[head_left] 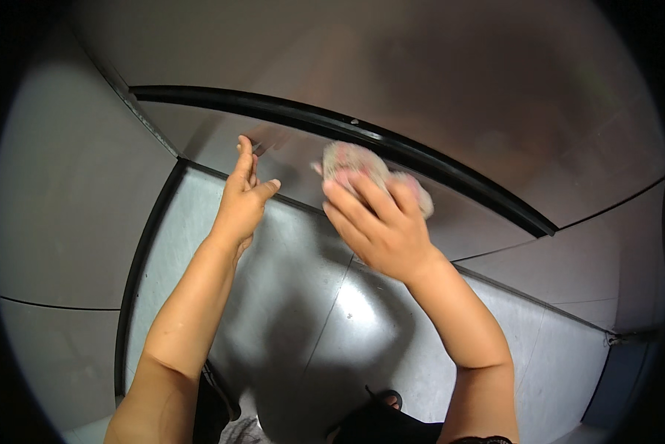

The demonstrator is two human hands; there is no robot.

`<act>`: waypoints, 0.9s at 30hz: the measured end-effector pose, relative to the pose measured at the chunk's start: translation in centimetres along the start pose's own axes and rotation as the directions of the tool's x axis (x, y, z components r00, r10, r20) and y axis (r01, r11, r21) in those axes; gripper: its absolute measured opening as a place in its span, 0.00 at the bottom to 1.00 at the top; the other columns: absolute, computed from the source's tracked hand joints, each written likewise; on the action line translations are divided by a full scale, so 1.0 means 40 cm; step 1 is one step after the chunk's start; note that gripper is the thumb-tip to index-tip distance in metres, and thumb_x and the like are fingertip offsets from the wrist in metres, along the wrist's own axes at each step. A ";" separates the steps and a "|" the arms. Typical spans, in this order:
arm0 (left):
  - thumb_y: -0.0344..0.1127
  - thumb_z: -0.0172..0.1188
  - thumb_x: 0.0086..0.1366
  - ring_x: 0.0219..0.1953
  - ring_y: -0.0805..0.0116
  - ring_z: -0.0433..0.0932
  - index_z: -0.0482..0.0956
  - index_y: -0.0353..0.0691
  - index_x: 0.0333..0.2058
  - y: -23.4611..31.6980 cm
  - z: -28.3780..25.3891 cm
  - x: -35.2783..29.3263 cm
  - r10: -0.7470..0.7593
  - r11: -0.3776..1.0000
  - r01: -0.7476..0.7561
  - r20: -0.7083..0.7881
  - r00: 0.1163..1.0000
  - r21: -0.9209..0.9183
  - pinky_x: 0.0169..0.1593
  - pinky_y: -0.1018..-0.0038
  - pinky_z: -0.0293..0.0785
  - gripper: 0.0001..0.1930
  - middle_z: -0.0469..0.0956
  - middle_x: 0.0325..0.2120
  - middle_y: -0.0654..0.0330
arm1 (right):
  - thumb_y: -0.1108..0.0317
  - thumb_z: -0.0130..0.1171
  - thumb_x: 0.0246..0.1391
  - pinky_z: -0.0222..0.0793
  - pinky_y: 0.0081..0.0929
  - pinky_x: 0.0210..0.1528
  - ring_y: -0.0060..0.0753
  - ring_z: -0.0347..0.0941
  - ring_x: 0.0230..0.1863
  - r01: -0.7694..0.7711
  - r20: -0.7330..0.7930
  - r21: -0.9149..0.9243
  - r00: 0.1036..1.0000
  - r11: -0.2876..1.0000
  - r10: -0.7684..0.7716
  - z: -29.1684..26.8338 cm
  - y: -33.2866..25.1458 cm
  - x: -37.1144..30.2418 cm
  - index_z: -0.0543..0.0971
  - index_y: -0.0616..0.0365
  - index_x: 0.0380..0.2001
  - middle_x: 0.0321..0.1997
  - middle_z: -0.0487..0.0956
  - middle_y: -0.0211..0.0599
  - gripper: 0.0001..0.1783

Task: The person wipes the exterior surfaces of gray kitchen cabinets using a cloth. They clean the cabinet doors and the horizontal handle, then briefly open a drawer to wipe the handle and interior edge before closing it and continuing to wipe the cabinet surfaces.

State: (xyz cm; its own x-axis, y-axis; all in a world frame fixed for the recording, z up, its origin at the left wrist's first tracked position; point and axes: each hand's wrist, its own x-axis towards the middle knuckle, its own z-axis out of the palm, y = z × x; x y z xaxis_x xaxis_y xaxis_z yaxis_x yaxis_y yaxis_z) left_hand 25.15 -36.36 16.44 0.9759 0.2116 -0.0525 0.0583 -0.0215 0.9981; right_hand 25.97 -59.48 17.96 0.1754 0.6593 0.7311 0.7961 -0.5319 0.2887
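Note:
A bunched, pale cloth (353, 160) with pinkish patches lies against the glossy panel (288, 159), just below a long black rail (273, 106). My right hand (380, 233) presses on it, fingers spread over its near side, and its outline is slightly blurred. To the left, my left hand (245, 200) has its fingers stretched toward the same panel and its thumb apart, with nothing in it. Whether those fingertips touch the panel or stop just short of it, I cannot tell.
Grey floor panels (288, 251) with a seam stretch below my arms, bordered by dark trim (151, 229). Smooth wall panels (59, 177) rise at the left and right (591, 251). My sandalled foot (392, 399) shows at the bottom, and a dark blue surface (617, 377) stands at lower right.

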 end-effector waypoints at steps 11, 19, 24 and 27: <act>0.19 0.53 0.60 0.74 0.64 0.43 0.36 0.41 0.72 0.014 0.017 0.006 -0.039 0.999 0.039 -0.009 0.999 0.012 0.70 0.71 0.45 0.46 0.35 0.74 0.54 | 0.62 0.55 0.49 0.57 0.34 0.60 0.37 0.64 0.60 0.158 0.724 0.145 0.656 0.977 -0.213 0.156 -0.014 -0.547 0.85 0.49 0.27 0.42 0.81 0.27 0.10; 0.20 0.52 0.60 0.75 0.60 0.38 0.34 0.42 0.72 -0.008 0.014 -0.006 0.027 1.000 -0.027 -0.032 0.999 0.005 0.71 0.69 0.42 0.47 0.33 0.73 0.52 | 0.66 0.64 0.45 0.59 0.37 0.51 0.36 0.71 0.55 0.016 0.025 -0.201 1.000 0.979 -0.011 -0.181 0.055 -0.218 0.83 0.47 0.37 0.55 0.79 0.26 0.12; 0.19 0.51 0.60 0.75 0.58 0.33 0.31 0.42 0.71 0.002 0.041 0.000 0.033 0.999 -0.032 -0.029 0.999 0.029 0.72 0.67 0.39 0.47 0.28 0.73 0.49 | 0.64 0.57 0.50 0.60 0.37 0.51 0.30 0.70 0.53 0.086 0.069 -0.209 0.995 0.974 -0.073 -0.080 0.088 -0.271 0.83 0.50 0.36 0.55 0.78 0.26 0.11; 0.21 0.50 0.64 0.75 0.56 0.27 0.27 0.46 0.71 -0.008 0.049 0.012 0.061 0.997 -0.061 -0.002 0.998 0.048 0.73 0.64 0.35 0.47 0.23 0.72 0.49 | 0.61 0.54 0.48 0.62 0.36 0.53 0.30 0.67 0.56 0.224 0.379 -0.059 0.907 0.973 -0.186 0.021 0.055 -0.419 0.85 0.55 0.39 0.55 0.78 0.32 0.18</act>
State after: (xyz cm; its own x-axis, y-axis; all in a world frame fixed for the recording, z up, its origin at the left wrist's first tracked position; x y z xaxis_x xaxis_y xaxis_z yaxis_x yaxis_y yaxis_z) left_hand 26.00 -38.17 16.02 0.9773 0.2117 0.0089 0.0086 -0.0816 0.9966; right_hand 25.25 -71.25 5.81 0.2307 0.8979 0.3749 0.7793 -0.4012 0.4814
